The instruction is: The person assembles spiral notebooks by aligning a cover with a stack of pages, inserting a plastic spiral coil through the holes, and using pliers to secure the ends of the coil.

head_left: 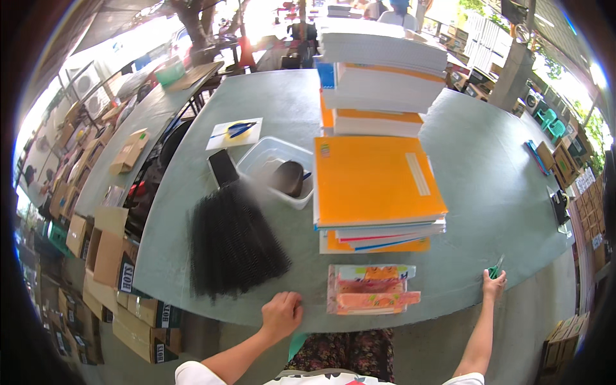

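Reaching out to the table's (487, 192) right edge, right hand (493, 284) pinching a small green thing (495, 270), too small to identify. Left hand (282, 313) curled into a loose fist on the near edge, empty, just below the black comb bindings (232, 244) and left of the pink packet (371, 290). Best kept pinched firmly and brought in low toward the orange books (375, 179), clear of the stack.
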Motion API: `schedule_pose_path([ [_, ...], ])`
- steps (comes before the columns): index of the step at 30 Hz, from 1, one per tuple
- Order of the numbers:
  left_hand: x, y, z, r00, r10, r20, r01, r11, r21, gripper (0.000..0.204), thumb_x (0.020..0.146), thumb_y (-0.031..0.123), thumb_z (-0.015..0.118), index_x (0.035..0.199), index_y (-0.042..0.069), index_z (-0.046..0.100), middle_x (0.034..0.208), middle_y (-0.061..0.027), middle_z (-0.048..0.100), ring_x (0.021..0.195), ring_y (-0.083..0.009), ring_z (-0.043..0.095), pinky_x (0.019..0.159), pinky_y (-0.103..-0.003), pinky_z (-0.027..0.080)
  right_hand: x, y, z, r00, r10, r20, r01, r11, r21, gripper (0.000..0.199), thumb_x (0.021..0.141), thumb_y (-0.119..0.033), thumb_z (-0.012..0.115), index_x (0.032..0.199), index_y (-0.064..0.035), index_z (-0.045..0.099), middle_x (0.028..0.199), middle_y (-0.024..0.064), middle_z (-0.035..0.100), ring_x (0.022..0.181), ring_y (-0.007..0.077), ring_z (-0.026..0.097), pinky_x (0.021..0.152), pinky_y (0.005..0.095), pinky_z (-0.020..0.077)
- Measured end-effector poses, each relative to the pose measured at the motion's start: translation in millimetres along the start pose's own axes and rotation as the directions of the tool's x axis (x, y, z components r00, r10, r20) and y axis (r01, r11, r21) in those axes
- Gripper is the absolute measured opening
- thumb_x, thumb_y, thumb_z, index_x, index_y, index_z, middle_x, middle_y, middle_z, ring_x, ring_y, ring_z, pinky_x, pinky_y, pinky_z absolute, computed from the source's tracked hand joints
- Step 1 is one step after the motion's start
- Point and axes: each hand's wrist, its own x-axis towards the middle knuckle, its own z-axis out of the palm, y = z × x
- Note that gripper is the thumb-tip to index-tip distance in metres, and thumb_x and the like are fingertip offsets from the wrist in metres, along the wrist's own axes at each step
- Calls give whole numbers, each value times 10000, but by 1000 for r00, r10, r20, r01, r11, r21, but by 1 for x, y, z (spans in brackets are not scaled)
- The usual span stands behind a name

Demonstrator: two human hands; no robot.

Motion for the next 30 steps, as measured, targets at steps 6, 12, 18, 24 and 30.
schedule_pose_path([
  [6,-5,-1,5,993,52,-108,-48,998,39,130,694,66,582,816,82,538,708,-79,529,684,-276,561,569,-382,461,-20,1,-15,986,-96,138,99,995,-14,589,696,-507,657,1103,-90,573,1008,111,568,984,304,555,796,434,471],
  [12,-22,-1,14,935,-107,-337,62,988,-143,122,742,71,613,853,71,561,718,-73,529,643,-212,551,565,-353,461,-30,17,-49,720,-338,606,-520,315,794,473,736,-505,642,965,-93,607,902,8,581,701,87,500,599,259,418],
  [18,-34,143,5,997,38,-61,-71,600,-797,422,873,181,613,1228,25,446,1088,-100,570,970,-171,551,824,-289,452,-195,-43,-149,350,-886,304,-140,271,952,705,601,-428,793,1086,42,590,922,37,524,763,102,535,669,243,433],
  [24,-28,110,-3,986,-129,106,142,307,-941,400,925,102,496,1300,36,372,1123,-125,564,1053,-199,544,885,-303,446,-302,-106,-164,204,-978,53,138,82,987,673,648,-246,803,1231,-44,534,1146,145,509,1062,296,501,911,377,432],
  [30,24,8,-26,818,-228,529,536,637,-554,281,889,47,503,1167,11,486,987,-152,608,900,-230,617,724,-370,498,-252,-106,-141,538,-827,-163,547,194,815,714,660,-394,788,1224,-50,519,1252,135,481,1143,277,461,909,388,410],
])
